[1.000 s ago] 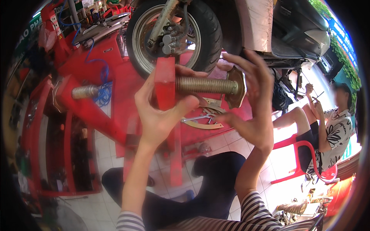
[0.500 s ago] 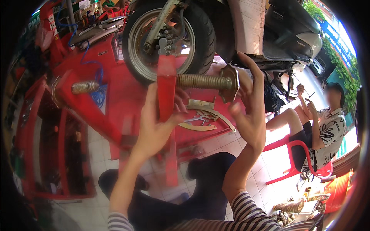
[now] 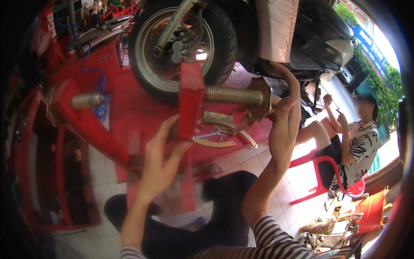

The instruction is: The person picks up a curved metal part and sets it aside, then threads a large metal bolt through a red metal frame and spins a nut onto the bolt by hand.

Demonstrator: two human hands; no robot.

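A red metal clamp stands before me, with one upright arm (image 3: pixel 191 103) near the middle. My left hand (image 3: pixel 161 162) is closed around the lower part of this arm, its thumb on the near side and fingers partly hidden behind. A thick threaded screw (image 3: pixel 233 95) runs rightward from the arm to a scalloped metal handwheel (image 3: pixel 264 99). At that wheel is my right hand (image 3: pixel 285 114), index finger reaching up past the rim and other fingers bent against it, partly hidden. On the left, a second red arm (image 3: pixel 92 125) carries a matching screw (image 3: pixel 87 101).
Behind the clamp stands a scooter's front wheel (image 3: pixel 183 52) on a red platform (image 3: pixel 142 112). Curved metal pieces (image 3: pixel 217 142) and small hardware lie there. A seated person (image 3: pixel 362 134) occupies a red chair (image 3: pixel 321 172) at right. A red cabinet (image 3: pixel 64 172) is at left.
My left hand has slid lower on the red arm. My right hand has turned at the handwheel, its thumb no longer showing in front. The whole view has shifted slightly.
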